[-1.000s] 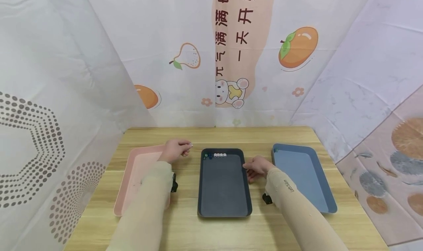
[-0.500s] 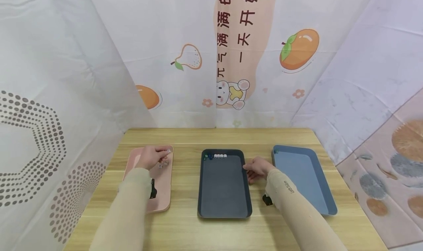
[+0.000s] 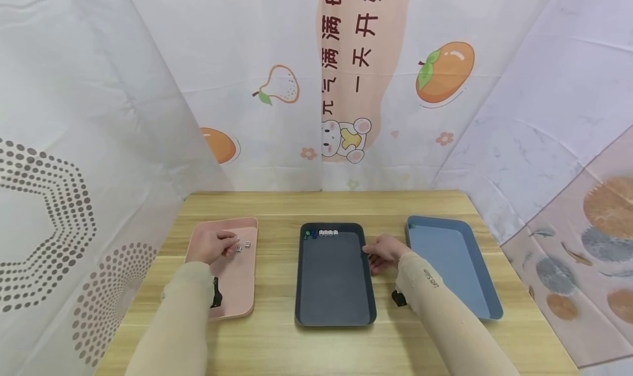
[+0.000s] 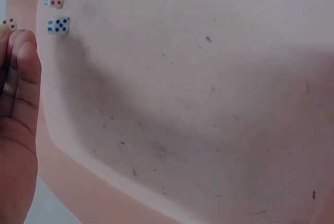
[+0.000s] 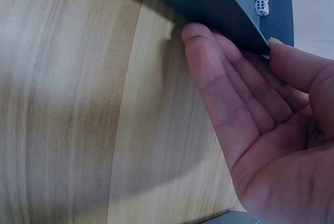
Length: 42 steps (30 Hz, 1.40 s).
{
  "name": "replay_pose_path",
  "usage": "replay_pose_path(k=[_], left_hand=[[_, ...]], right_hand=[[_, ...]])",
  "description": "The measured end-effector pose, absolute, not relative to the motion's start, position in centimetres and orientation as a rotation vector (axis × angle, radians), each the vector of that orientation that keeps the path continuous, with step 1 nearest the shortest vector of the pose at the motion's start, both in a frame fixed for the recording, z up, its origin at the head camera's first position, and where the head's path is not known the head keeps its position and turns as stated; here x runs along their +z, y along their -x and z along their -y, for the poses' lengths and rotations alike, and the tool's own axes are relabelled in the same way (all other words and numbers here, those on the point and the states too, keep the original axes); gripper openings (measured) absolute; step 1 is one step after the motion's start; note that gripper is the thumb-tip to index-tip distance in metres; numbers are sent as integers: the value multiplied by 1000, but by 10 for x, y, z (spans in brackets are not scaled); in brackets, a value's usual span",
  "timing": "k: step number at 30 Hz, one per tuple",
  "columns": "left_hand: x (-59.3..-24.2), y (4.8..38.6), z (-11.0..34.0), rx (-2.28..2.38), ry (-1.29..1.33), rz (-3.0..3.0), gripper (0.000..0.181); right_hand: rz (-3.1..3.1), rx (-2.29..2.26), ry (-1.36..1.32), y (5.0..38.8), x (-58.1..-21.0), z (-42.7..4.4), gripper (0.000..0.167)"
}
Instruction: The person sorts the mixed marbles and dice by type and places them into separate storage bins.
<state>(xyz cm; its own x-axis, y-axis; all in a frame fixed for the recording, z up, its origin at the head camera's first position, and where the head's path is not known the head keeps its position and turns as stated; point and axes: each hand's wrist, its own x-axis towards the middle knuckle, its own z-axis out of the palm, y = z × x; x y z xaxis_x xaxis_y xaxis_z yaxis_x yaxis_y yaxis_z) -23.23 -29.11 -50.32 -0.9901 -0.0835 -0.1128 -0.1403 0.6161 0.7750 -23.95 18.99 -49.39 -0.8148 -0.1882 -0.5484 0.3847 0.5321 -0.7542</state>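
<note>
Left hand point(image 3: 210, 248): curled, drawn together at the fingertips, pinching one white die point(image 4: 9, 24) with red pips, partly covered by the fingers; over the far part of the pink tray point(image 3: 237, 293), cannot tell whether touching its floor with the die.
Right hand point(image 3: 388, 248): half curled, gripping the right rim of the dark tray point(image 3: 336, 282), with thumb tip on the edge and fingers along the outer wall.
Loose dice point(image 3: 239, 249): two, white, lying on the floor of the pink tray, near each other and just beside the left fingertips; red pips on top of one, blue on the other.
Row of dice point(image 3: 326, 233): four, white, side by side at the far end of the dark tray.
Green and blue pieces point(image 3: 307, 235): clustered left of that row, in the corner; too small to make out.
Blue tray point(image 3: 445, 266): on the right of the wooden table point(image 3: 277, 299), with a small greenish thing point(image 3: 413, 226) in its far left corner.
In the way: left sleeve point(image 3: 180, 310) across part of the pink tray; right sleeve point(image 3: 445, 315) across the near left of the blue one.
</note>
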Motion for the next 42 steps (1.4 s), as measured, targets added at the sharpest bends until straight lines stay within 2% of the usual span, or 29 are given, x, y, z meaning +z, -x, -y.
replay_pose_path(k=[15, 23, 42], left_hand=[[-512, 232, 294, 1389, 371, -2611, 16], [-517, 229, 295, 1394, 332, -2607, 18], [-521, 228, 294, 1406, 455, -2507, 20]], right_hand=[[-2177, -1279, -145, 242, -493, -190, 30], [-2180, -1282, -155, 243, -493, -190, 29], [-2195, -1286, -154, 241, -494, -189, 29]])
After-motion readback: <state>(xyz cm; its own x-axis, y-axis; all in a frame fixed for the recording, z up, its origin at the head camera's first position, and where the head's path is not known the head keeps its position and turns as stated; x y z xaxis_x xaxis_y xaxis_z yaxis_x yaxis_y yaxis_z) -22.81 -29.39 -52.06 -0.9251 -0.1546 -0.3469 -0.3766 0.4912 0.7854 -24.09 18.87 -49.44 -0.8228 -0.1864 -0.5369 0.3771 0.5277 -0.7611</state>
